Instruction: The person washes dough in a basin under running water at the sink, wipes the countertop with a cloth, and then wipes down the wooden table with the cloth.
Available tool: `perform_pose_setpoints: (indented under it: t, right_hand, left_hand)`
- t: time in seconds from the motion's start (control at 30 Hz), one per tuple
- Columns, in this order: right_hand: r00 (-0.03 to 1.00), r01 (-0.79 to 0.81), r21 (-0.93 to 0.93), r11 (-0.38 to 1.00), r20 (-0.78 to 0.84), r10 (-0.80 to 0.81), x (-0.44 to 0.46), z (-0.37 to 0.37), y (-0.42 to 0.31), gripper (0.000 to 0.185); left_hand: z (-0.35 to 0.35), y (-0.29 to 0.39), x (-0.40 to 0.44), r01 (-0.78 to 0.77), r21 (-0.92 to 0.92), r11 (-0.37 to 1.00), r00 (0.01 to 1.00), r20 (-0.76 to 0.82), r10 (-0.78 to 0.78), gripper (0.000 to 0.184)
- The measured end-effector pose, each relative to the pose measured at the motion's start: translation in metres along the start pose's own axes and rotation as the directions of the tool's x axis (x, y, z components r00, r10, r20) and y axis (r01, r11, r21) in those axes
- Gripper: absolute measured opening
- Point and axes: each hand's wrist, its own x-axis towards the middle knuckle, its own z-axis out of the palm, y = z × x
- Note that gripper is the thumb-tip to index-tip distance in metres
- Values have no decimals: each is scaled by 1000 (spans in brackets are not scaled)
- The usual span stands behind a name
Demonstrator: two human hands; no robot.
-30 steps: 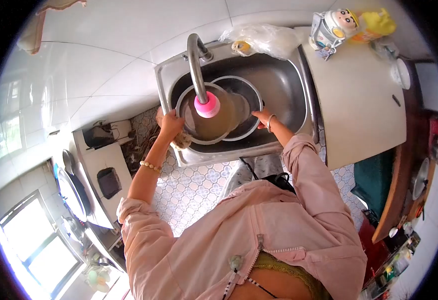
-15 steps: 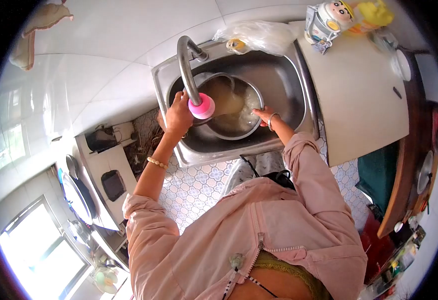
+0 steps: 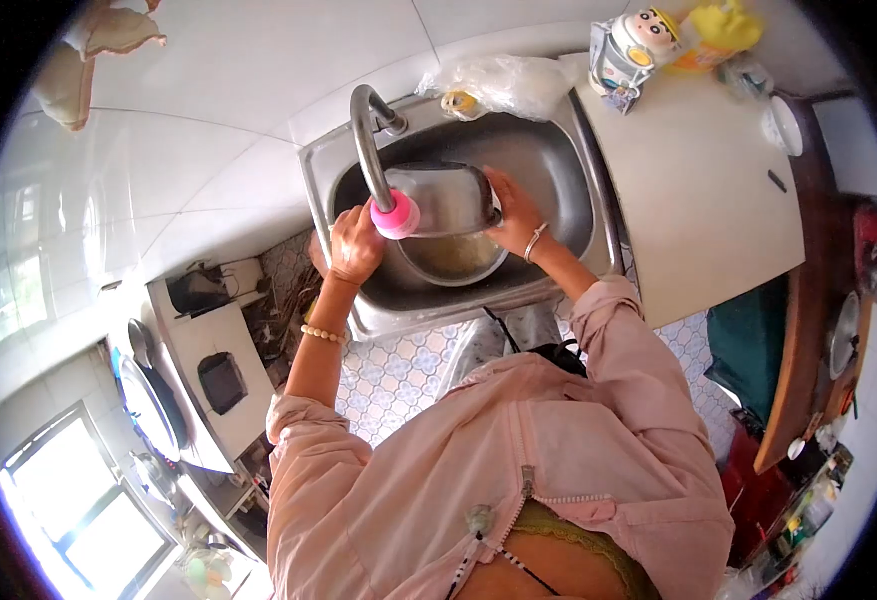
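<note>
"What's at upper centre?"

"I have a metal vessel (image 3: 443, 195) tipped on its side over the sink (image 3: 558, 165); a second vessel (image 3: 455, 282) shows below it, cloudy water (image 3: 458, 258) inside; the right hand (image 3: 516, 212) grips the tipped one's right end, fingers bent around the edge."

"Left hand (image 3: 356, 245)?"

"Centre-left, beside the pink nozzle (image 3: 395, 214); fingers curled; I can't tell on what."
</note>
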Motion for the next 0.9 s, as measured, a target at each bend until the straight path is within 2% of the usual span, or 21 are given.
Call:
perform_pose_setpoints:
  t: [0.07, 0.13, 0.17, 0.2, 0.23, 0.27, 0.33, 0.37, 0.4, 0.43, 0.47, 0.5, 0.57, 0.6, 0.63, 0.67, 0.73, 0.77, 0.8, 0.87, 0.9]
  right_hand:
    - [999, 25, -2, 1000, -27, -25, 6, 0, -3, 77]
    - [995, -100, 48, 994, -3, 100, 8, 6, 4, 74]
    - [996, -93, 47, 995, 1, 93, 7, 6, 7, 74]
    - [991, -130, 72, 989, -2, 131, 6, 5, 7, 73]
    - [985, -169, 97, 981, -5, 170, 4, 3, 8, 71]
    - [986, -166, 91, 982, -1, 166, 1, 1, 8, 71]
    - [837, -542, 47, 839, 115, 535, -9, 1, 16, 71]
    - [908, -413, 18, 911, -74, 413, -24, 23, 50, 68]
    - [794, -602, 281, 747, 115, 597, -25, 15, 48, 60]
    - [616, -766, 443, 467, 294, 731, -26, 7, 44, 52]
    - [465, -839, 500, 214, 457, 758, -26, -1, 40, 44]
    - [461, -779, 608, 154, 389, 798, -26, -13, 12, 30]
    - [507, -745, 655, 126, 435, 744, -32, -16, 16, 29]
    - [553, -710, 698, 87, 477, 683, -34, -18, 18, 30]
    - [527, -723, 691, 6, 545, 653, -36, -19, 21, 27]
    - [530, -724, 690, 11, 546, 648, -38, -19, 23, 27]
    - [476, -727, 678, -110, 612, 632, -36, -19, 14, 24]
    - [453, -739, 664, -114, 616, 644, -34, -20, 7, 21]
    - [460, -745, 658, -107, 624, 632, -31, -19, 1, 21]
    - [404, -739, 653, -164, 626, 667, -30, -15, -6, 19]
    - [425, -742, 648, -170, 652, 628, -32, -12, -6, 18]
  left_hand:
    - [-7, 8, 9, 0, -29, 1000, 1000, -24, -1, 34]
    - [-14, 19, 21, 170, -77, 982, 985, 10, -170, 34]
    - [-18, 21, 25, 268, -144, 953, 960, 125, -251, 37]
    - [-15, 16, 26, 273, -143, 951, 959, 120, -257, 37]
    - [-10, 10, 29, 340, -326, 882, 938, 47, -344, 38]
    - [-11, 4, 25, 332, -241, 912, 942, 36, -334, 39]
    - [-14, -9, 15, 329, -160, 931, 944, 18, -330, 40]
    - [-8, -18, 3, 467, -260, 845, 878, 21, -478, 40]
    - [-5, -21, -5, 585, -354, 730, 789, 41, -613, 40]
    - [-16, -12, -6, 755, -523, 396, 573, 231, -786, 40]
    - [-3, -20, -21, 753, -527, 393, 572, 230, -788, 40]
    - [20, -37, -48, 719, -674, 171, 486, 312, -816, 36]
    - [33, -39, -63, 555, -785, -274, 344, 517, -784, 32]
    - [32, -33, -58, 551, -788, -273, 344, 513, -786, 32]
    - [30, -28, -53, 510, -808, -294, 336, 502, -797, 32]
    - [27, -27, -49, 467, -827, -312, 327, 489, -808, 31]
    - [32, -48, -31, 577, -814, -65, 427, 368, -826, 36]
    - [30, -58, -15, 617, -787, 11, 439, 332, -835, 38]
    - [25, -68, 5, 681, -707, 188, 493, 254, -832, 38]
    - [35, -99, 34, 630, -609, 483, 672, 114, -732, 41]
    - [40, -111, 47, 632, -612, 476, 702, 192, -686, 45]
